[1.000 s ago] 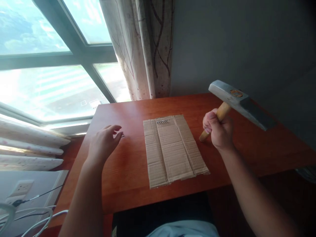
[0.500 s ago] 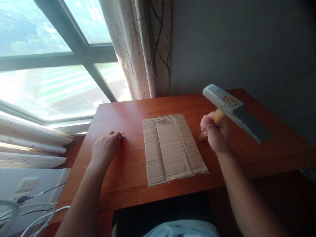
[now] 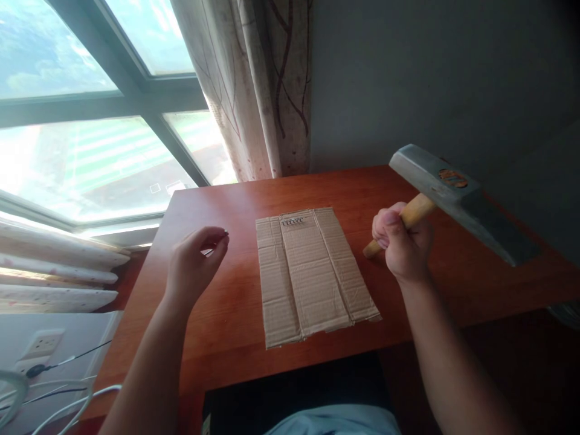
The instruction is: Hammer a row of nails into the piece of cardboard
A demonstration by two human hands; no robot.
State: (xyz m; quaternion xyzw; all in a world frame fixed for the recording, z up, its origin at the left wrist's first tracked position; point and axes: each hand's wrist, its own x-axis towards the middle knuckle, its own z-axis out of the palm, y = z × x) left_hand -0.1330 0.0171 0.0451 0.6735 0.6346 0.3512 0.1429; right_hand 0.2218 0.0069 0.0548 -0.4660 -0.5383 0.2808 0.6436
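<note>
My right hand (image 3: 403, 244) is clenched round the wooden handle of a hammer (image 3: 457, 196), whose grey metal head hangs tilted above the right side of the red-brown table (image 3: 226, 320). A flat piece of cardboard (image 3: 312, 272) lies in the middle of the table, with a short row of small nails (image 3: 294, 222) stuck in near its far edge. Left of the cardboard, my left hand (image 3: 193, 263) is lifted off the table, thumb and fingers pinched together on what looks like a small nail.
A patterned curtain (image 3: 258, 90) hangs behind the table beside a large window (image 3: 90, 151). A grey wall runs along the right. A wall socket (image 3: 38, 344) and white cables (image 3: 63, 399) sit low at the left.
My left hand came down onto a small nail on the table, closed on it and rose again. The hammer dipped and then lifted back up to the right.
</note>
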